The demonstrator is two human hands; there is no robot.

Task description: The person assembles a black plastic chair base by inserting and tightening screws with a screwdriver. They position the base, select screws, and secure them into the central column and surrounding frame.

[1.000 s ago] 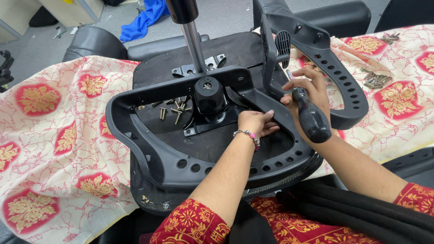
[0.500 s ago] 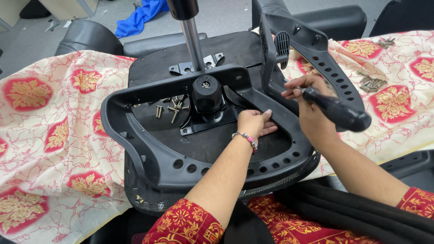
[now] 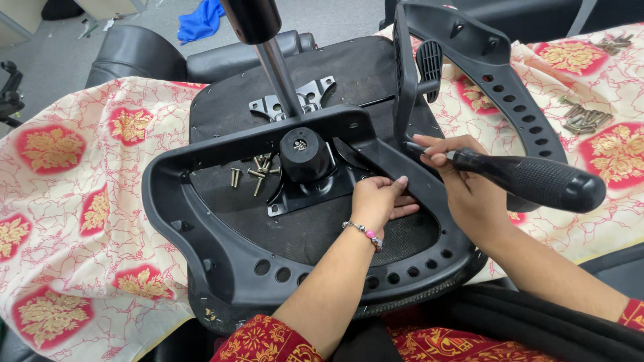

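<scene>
Screwdriver (image 3: 530,179) in rt hand (image 3: 469,194); lt hand (image 3: 376,201) — on frame (image 3: 201,221).

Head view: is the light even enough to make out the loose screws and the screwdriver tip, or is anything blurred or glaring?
Head view: light is soft and even, no hard shadows. The loose screws read sharp against the dark seat underside. Faint sheen on the metal column. The screwdriver handle is crisp; its tip by the right hand is thin and hard to follow. The left hand is unblurred.

- A cloth (image 3: 60,201) — cream, with red and gold motifs — is spread over the support.
- The upturned seat (image 3: 376,74) is laid on it.
- Screws (image 3: 585,119) are heaped at the right.
</scene>
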